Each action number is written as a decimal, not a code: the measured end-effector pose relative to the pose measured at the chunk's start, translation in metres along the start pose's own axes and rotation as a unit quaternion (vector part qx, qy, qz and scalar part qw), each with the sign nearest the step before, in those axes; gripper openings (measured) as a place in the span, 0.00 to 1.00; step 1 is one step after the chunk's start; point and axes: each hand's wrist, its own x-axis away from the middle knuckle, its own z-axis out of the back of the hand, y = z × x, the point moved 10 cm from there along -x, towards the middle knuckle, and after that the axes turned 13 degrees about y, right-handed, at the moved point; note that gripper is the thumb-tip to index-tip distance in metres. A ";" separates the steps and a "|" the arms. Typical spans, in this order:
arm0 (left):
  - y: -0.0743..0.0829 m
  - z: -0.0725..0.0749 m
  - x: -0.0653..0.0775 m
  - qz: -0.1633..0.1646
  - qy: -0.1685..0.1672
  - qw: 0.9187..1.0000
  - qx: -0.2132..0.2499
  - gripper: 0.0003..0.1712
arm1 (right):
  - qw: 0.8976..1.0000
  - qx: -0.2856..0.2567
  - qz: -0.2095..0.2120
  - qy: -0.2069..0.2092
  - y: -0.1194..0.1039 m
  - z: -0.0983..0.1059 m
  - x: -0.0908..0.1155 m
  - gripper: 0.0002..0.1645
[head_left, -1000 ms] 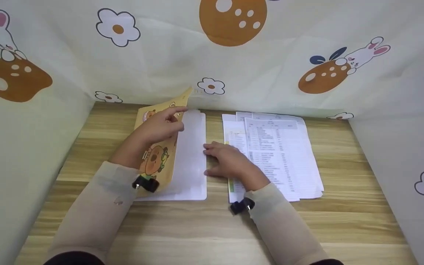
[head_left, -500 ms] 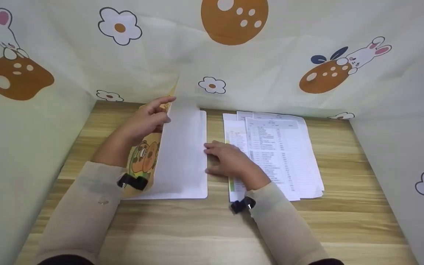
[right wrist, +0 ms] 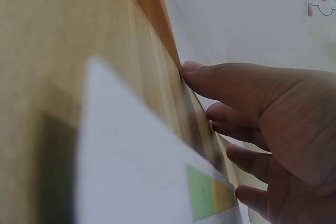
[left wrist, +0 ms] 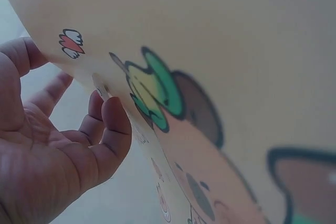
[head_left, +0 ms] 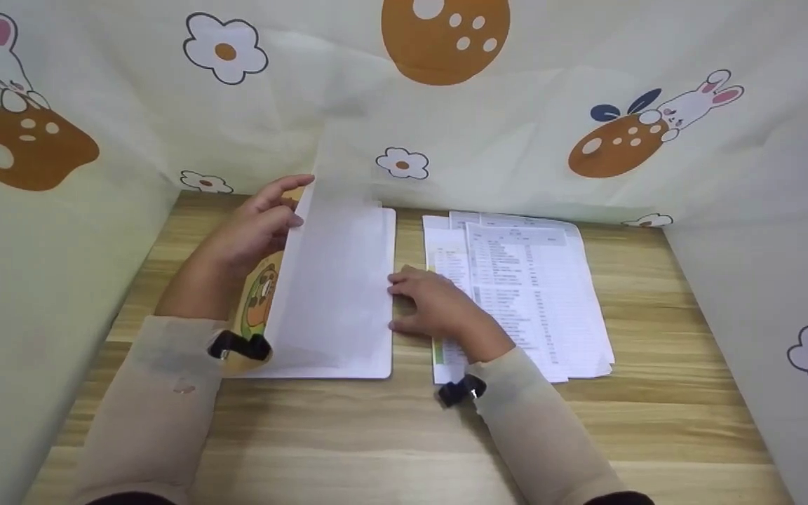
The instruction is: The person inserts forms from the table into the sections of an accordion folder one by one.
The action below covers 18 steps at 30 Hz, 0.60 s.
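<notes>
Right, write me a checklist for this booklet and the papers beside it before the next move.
1. Cover held: ok; the left hand has the cartoon cover by its edge.
2. Cover laid fully open: not ok; it stands raised.
3. Right hand at the right edge of the booklet: ok; how hard it presses, cannot tell.
4. Printed sheets apart from the booklet: ok; a strip of table shows between.
5. Sheets squared up: not ok; their edges are staggered.
6. Right wrist off the sheets: cannot tell.

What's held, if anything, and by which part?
The left hand touches the raised cover at its free edge; pinched or only propped, I can't tell. The right hand grips nothing.
</notes>
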 end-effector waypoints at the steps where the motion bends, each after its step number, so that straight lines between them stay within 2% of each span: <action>1: -0.001 0.001 0.000 -0.001 0.000 1.000 0.002 0.36 | 1.000 0.000 0.002 0.001 -0.001 0.001 0.000 0.41; 8: -0.005 0.002 -0.001 0.003 0.002 1.000 0.024 0.36 | 1.000 -0.013 0.022 0.016 -0.003 0.014 0.001 0.39; 18: -0.011 -0.003 -0.005 -0.001 0.002 0.998 0.061 0.37 | 0.996 -0.077 0.011 0.048 0.007 0.044 0.005 0.36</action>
